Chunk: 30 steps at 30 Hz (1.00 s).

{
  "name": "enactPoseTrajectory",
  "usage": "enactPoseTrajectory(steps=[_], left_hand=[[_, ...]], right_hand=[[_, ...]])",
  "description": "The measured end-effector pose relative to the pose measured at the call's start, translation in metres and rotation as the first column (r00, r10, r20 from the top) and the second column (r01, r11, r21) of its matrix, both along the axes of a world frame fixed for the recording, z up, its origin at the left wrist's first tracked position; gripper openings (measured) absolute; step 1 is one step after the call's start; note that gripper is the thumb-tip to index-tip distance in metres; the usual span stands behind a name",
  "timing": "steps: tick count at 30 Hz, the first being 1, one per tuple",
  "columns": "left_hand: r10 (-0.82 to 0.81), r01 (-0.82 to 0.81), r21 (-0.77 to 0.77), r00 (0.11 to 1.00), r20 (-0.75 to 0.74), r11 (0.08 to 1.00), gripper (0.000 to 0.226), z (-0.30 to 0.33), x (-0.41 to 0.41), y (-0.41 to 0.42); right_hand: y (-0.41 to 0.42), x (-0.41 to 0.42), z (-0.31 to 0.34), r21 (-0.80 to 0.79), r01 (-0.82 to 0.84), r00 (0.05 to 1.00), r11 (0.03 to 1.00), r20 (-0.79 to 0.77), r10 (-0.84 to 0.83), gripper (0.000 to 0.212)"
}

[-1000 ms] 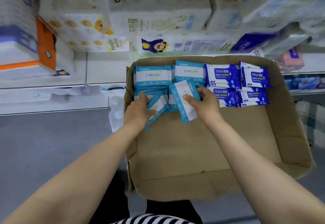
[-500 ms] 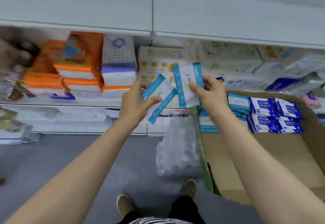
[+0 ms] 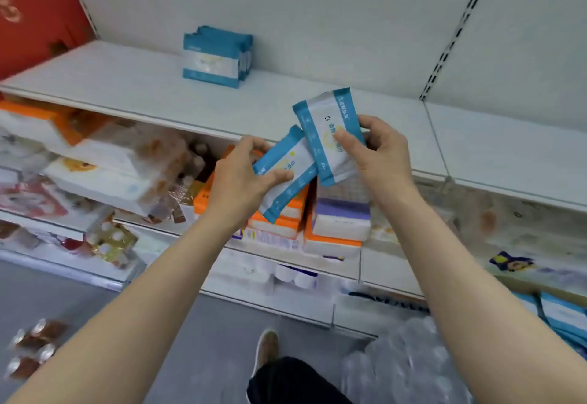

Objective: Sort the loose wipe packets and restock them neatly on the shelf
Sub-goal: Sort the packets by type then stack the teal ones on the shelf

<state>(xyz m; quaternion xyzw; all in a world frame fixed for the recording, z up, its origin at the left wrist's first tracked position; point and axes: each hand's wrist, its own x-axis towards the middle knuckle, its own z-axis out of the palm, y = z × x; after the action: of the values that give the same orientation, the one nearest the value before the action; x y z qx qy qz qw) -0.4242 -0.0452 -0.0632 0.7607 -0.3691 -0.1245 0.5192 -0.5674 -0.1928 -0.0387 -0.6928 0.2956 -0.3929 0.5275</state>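
A blue-and-white wipe packet (image 3: 287, 172) is pinched in the left hand (image 3: 244, 178), the thumb laid across its face and the fingers curled behind it. A second packet (image 3: 328, 135) is gripped in the right hand (image 3: 379, 152), the thumb pressed on its front and the fingers wrapped round its far edge. The two packets are held tilted, and the lower corner of the right-hand one overlaps the upper end of the left-hand one; the hands themselves are kept just apart.

Above and beyond the left hand, a small row of matching packets (image 3: 216, 56) is stood upright on the white shelf (image 3: 127, 83), against the back panel. Below the hands, on the lower shelves, orange-and-white tissue packs (image 3: 333, 229) are stacked. Far below the right hand, at the frame's lower right edge, more blue packets (image 3: 562, 314) are seen in a cardboard box whose rim is only partly visible. A clear plastic bundle (image 3: 409, 368) lies on the floor beside one shoe (image 3: 266, 348).
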Motion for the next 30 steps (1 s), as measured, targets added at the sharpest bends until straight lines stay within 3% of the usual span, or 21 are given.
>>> enactPoseTrajectory(steps=[5,10,15,20,24,27,30], left_hand=[[0.053,-0.053,0.027,0.998,0.018,0.998,0.038,0.029,0.102,-0.021],[0.020,-0.015,0.170,0.999,-0.026,0.985,0.036,0.051,0.196,-0.050],[-0.080,0.010,0.352,0.979,0.187,0.936,0.036,0.058,0.279,-0.073],[-0.320,0.091,0.464,0.838,0.442,0.881,0.034,0.050,0.334,-0.101],[-0.394,0.141,0.418,0.679,0.619,0.898,0.032,0.055,0.359,-0.122],[-0.421,0.224,0.361,0.593,0.687,0.905,0.035,0.049,0.365,-0.127],[-0.403,0.261,0.307,0.602,0.690,0.915,0.040,0.040,0.370,-0.126]], right_hand=[[-0.028,0.102,0.019,0.024,-0.061,0.997,0.998,0.058,0.060,0.020],[-0.065,0.178,0.045,0.073,-0.078,0.995,0.994,0.068,0.073,0.018],[-0.090,0.234,0.064,0.023,-0.029,0.998,0.999,0.055,0.028,0.021],[-0.097,0.263,0.062,-0.031,0.016,1.000,0.999,-0.013,-0.016,0.019],[-0.099,0.275,0.070,-0.068,0.126,0.992,0.990,-0.017,-0.128,0.020],[-0.095,0.283,0.077,-0.134,0.119,0.990,0.984,-0.062,-0.128,0.021],[-0.085,0.293,0.075,-0.217,0.078,0.970,0.973,-0.208,-0.124,0.019]])
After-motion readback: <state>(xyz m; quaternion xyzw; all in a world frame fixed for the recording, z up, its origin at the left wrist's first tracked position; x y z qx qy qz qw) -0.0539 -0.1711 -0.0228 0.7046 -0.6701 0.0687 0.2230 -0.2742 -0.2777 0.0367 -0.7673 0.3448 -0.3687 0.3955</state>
